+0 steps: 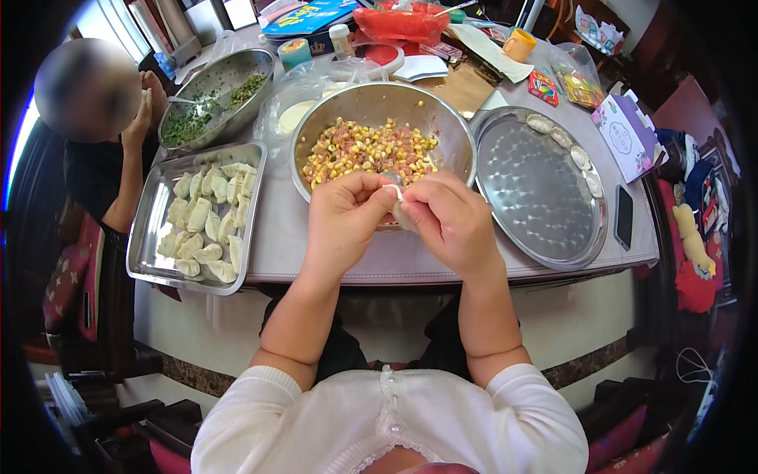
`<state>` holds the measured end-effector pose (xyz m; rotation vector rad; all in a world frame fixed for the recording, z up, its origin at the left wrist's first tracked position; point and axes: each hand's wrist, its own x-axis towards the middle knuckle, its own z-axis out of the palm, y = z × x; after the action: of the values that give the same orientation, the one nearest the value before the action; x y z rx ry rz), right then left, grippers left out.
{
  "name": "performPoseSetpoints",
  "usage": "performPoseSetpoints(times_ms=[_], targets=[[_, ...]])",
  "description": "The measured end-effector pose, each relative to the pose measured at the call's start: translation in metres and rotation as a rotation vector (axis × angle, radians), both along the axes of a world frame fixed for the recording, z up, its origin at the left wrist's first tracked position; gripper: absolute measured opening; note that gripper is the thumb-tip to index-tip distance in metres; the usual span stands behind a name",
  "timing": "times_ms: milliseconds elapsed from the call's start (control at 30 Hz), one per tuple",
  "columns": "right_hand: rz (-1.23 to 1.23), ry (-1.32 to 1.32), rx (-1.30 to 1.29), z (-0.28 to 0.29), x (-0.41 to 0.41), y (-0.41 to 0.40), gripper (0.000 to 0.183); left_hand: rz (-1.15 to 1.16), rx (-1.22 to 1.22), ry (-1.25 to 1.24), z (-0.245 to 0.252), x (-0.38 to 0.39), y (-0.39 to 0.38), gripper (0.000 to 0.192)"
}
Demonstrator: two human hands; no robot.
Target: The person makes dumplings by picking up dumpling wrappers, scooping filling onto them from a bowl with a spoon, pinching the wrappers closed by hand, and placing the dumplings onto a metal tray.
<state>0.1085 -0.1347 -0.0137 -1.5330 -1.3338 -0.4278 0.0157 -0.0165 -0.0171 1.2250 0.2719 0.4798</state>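
Between my fingertips I hold a folded dumpling, its pale edge pinched from both sides. My left hand grips one end and my right hand the other. Both are over the near rim of a steel bowl of corn and minced-meat filling. To the right stands a round metal tray, with several dumplings along its far right edge. At the left, a rectangular steel tray carries many pleated dumplings.
Another person sits at the left, hands raised, beside a bowl of green filling. Round wrappers lie in a plastic bag behind my bowl. A phone, a tissue box and a yellow mug are on the right.
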Motion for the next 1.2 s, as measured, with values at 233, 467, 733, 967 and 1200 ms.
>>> performPoseSetpoints(times_ms=[233, 467, 733, 967, 1200], targets=[[0.061, 0.106, -0.054, 0.003, 0.001, -0.003, 0.015, 0.043, 0.179, -0.009, -0.001, 0.0, -0.002, 0.011], [-0.031, 0.067, -0.074, 0.001, 0.003, -0.002, 0.014, -0.086, 0.269, 0.017, 0.003, -0.004, -0.001, 0.024], [-0.083, -0.089, 0.103, 0.001, -0.003, 0.004, 0.014, -0.452, -0.505, -0.217, -0.001, 0.003, -0.014, 0.061], [-0.033, -0.068, 0.076, -0.001, -0.001, 0.004, 0.015, -0.425, -0.433, -0.172, 0.004, 0.0, -0.02, 0.068], [-0.036, -0.109, -0.047, 0.014, -0.009, -0.002, 0.015, -0.394, -0.345, -0.098, 0.004, -0.007, -0.022, 0.072]])
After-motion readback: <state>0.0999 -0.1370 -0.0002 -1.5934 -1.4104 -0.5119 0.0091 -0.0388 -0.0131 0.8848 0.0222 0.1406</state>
